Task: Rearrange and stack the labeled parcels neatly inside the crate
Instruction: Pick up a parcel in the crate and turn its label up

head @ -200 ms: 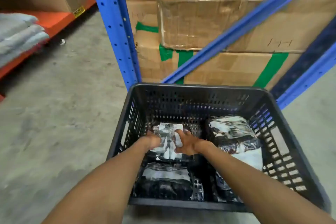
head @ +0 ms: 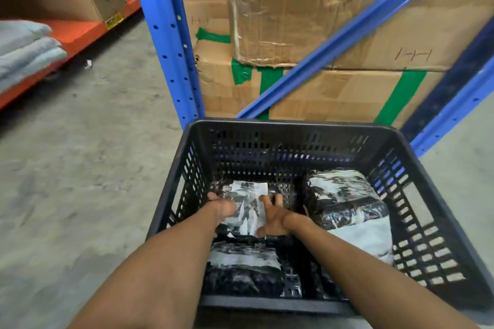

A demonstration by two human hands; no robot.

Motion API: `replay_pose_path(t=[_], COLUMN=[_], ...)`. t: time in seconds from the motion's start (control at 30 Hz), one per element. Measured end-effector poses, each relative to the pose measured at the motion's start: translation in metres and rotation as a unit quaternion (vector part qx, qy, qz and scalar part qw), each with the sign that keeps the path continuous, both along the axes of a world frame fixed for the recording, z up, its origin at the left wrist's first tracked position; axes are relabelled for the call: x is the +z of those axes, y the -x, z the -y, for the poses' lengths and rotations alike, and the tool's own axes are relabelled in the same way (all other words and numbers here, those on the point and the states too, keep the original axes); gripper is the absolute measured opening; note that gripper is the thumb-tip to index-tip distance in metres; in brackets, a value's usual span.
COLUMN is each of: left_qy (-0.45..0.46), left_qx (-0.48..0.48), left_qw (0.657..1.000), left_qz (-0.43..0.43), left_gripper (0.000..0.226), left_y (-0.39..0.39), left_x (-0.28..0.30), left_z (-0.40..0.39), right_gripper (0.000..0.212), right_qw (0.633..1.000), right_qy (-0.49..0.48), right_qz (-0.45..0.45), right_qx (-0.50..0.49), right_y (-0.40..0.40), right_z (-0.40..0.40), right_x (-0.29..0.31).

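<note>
I'm looking down at a bare concrete floor (head: 88, 168) in a warehouse aisle, with the black slotted crate (head: 299, 125) sitting on it in front of blue racking. The parcel I'm working (head: 247, 208) lies in the far-left part of the crate, black plastic wrap with a white printed label across its top, and both hands are on it: the left hand (head: 222, 207) cups its left edge, the right hand (head: 272, 218) presses flat on its right side with fingers spread, so each grip is closed onto the parcel from opposite sides rather than hanging open. It looks like a soft poly mailer (the film wrinkles and shines), so I'd judge it light, pliable and a bit slippery; squeezing the middle would just buckle it, and I'd rather hold it by the two opposite edges and keep the label facing up. Directly nearer me lies a second parcel (head: 243, 270), its far edge just beside or under the first; I cannot tell which. To the right, a bulkier parcel (head: 344, 197) rests on top of a pale bag (head: 366, 240), apart from my hands. Beyond the crate stand the blue upright (head: 165, 43), a diagonal brace (head: 347, 35) and taped cardboard cartons (head: 320, 21); folded grey cloths (head: 24, 48) sit on an orange shelf (head: 77, 32) far left.
</note>
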State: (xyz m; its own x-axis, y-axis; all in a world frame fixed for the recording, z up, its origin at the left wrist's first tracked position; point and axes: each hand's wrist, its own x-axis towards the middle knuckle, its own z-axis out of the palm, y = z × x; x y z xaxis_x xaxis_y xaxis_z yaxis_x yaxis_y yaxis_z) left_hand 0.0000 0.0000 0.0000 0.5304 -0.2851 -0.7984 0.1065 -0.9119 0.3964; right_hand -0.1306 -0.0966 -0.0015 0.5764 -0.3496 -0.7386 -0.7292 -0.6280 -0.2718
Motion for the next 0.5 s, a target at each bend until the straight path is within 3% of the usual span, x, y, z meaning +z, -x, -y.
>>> replay_pose_path(t=[0.1, 0.17, 0.3, 0.4, 0.5], left_qy=[0.008, 0.039, 0.12, 0.164, 0.161], left_qx=[0.069, 0.095, 0.125, 0.139, 0.117], left_qw=[0.996, 0.992, 0.984, 0.976, 0.98], left_qz=[-0.062, -0.077, -0.037, -0.017, -0.031], left_gripper=[0.075, 0.064, 0.069, 0.098, 0.106], left_y=[-0.002, -0.005, -0.011, -0.018, -0.016], left_x=[0.004, 0.003, 0.027, 0.045, 0.053], left_z=[-0.009, -0.013, -0.006, -0.002, -0.008], right_gripper=[0.127, 0.127, 0.086, 0.067, 0.061], right_qw=[0.999, 0.998, 0.982, 0.971, 0.966], right_qy=[0.029, 0.059, 0.129, 0.067, -0.043], right_qz=[0.007, 0.025, 0.138, 0.196, 0.185], right_qx=[-0.01, 0.004, -0.027, -0.117, -0.176], right_y=[0.001, 0.006, 0.006, -0.001, 0.001], right_z=[-0.005, -0.001, 0.009, 0.026, 0.047], right_x=[-0.001, 0.008, 0.028, 0.046, 0.063])
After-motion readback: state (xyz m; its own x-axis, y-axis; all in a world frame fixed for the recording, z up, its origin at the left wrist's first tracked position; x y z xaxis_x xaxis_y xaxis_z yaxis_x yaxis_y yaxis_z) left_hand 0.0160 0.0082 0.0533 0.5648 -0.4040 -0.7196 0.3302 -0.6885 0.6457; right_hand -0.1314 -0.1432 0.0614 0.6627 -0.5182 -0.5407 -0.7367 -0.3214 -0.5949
